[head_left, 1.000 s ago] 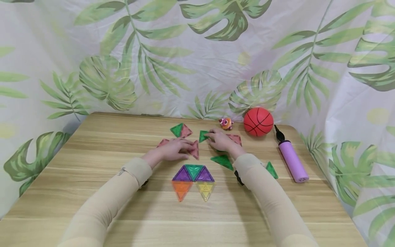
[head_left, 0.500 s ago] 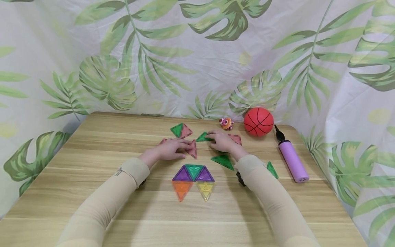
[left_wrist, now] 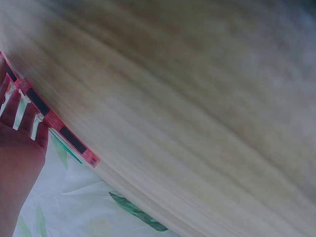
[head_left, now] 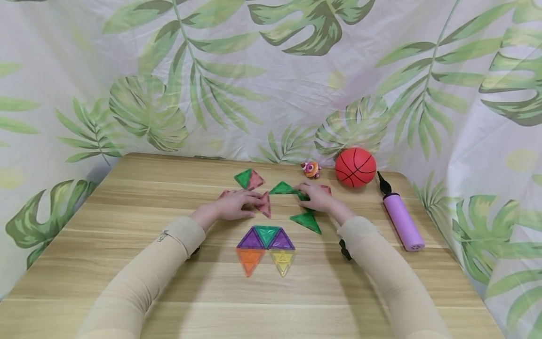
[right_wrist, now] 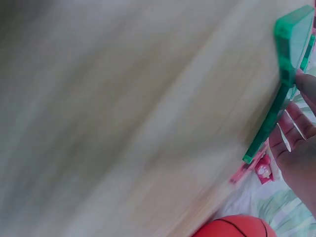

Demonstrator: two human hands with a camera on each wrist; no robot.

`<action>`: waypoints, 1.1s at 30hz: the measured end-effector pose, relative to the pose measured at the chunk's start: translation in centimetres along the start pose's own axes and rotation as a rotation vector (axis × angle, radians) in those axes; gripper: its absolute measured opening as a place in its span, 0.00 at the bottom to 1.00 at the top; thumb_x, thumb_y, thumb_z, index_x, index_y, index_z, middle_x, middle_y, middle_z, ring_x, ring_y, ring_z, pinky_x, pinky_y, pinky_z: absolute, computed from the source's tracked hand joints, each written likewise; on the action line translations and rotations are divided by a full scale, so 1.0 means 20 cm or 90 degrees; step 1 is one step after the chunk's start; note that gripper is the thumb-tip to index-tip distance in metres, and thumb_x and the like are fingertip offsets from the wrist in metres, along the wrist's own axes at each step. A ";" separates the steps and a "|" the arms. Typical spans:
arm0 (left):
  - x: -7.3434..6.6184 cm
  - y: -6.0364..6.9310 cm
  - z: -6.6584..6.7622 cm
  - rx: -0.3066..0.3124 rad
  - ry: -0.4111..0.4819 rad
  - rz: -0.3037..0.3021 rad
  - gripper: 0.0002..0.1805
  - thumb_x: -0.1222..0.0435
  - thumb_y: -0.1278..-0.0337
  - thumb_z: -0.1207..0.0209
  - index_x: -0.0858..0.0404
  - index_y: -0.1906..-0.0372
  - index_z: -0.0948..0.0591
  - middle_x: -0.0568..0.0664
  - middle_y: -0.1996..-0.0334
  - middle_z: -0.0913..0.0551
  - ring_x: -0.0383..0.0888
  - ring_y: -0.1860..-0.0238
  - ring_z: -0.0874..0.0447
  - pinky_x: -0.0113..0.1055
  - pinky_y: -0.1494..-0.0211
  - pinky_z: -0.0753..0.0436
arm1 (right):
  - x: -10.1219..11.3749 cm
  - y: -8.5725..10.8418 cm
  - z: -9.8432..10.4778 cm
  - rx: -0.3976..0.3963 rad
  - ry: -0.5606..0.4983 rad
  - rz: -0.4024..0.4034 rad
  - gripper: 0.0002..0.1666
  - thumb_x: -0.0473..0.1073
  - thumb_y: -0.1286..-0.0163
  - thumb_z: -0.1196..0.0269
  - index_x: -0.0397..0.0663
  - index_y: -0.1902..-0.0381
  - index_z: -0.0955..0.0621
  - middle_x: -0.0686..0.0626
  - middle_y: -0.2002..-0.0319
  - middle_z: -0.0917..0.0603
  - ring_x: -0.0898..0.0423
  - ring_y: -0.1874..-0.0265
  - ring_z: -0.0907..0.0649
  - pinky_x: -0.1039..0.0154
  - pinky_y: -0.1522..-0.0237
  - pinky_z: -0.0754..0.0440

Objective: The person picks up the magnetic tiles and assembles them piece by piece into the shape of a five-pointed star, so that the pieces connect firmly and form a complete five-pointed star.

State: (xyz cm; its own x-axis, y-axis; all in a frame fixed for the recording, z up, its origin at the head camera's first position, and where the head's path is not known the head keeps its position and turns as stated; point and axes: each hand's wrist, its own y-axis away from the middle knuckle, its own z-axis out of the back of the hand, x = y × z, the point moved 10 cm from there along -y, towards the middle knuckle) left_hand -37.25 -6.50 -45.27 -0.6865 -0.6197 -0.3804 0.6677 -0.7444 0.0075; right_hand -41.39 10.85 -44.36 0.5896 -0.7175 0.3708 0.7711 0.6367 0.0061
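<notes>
My left hand (head_left: 234,205) rests, fingers extended, over red triangle tiles (head_left: 266,205); in the left wrist view its fingertips meet the edge of a red tile (left_wrist: 74,140). To the right, my right hand (head_left: 317,197) touches a green tile that it partly hides, beside an upper green triangle (head_left: 282,188). The right wrist view shows the fingers and thumb against green tiles (right_wrist: 266,126). Below lies a green triangle (head_left: 307,221). Nearer the front, a joined group has a teal triangle (head_left: 266,234), two purple triangles (head_left: 251,239), an orange one (head_left: 250,260) and a yellow one (head_left: 282,260).
A joined green and red pair (head_left: 250,179) lies behind the left hand. Toward the back right stand a small toy figure (head_left: 311,169) and a red ball (head_left: 355,167). A purple pump (head_left: 402,221) lies near the right table edge.
The upper green triangle has turned and lies more fully in sight. My right hand has moved right off it. The left hand drew slightly left with a red tile, then stayed. The sleeve now hides the far-right green triangle.
</notes>
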 end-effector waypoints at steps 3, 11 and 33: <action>0.00 0.00 0.00 -0.001 -0.003 -0.004 0.29 0.57 0.39 0.41 0.59 0.34 0.30 0.52 0.31 0.36 0.55 0.30 0.42 0.60 0.32 0.44 | -0.01 0.03 0.00 -0.002 -0.004 0.006 0.29 0.40 0.37 0.35 0.38 0.39 0.28 0.39 0.43 0.28 0.44 0.46 0.24 0.49 0.43 0.27; -0.01 0.00 0.01 0.001 -0.004 -0.012 0.29 0.58 0.39 0.41 0.59 0.34 0.30 0.53 0.31 0.35 0.56 0.31 0.42 0.61 0.33 0.44 | 0.00 -0.03 0.03 -0.008 -0.013 0.010 0.31 0.39 0.39 0.34 0.39 0.38 0.28 0.38 0.40 0.28 0.44 0.47 0.24 0.49 0.42 0.28; -0.02 0.01 0.01 0.010 -0.008 -0.018 0.28 0.58 0.38 0.42 0.59 0.34 0.30 0.55 0.32 0.35 0.58 0.31 0.42 0.63 0.34 0.44 | 0.08 -0.04 -0.05 0.037 0.090 0.014 0.26 0.47 0.33 0.39 0.50 0.38 0.25 0.42 0.37 0.31 0.42 0.35 0.36 0.40 0.37 0.38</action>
State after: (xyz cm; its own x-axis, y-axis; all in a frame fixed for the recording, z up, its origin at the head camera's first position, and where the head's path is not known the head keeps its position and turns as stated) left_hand -36.93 -6.36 -44.84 -0.7090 -0.6014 -0.3683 0.6433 -0.7655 0.0114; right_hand -40.92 8.93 -44.63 0.6371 -0.7334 0.2372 0.7451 0.6648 0.0541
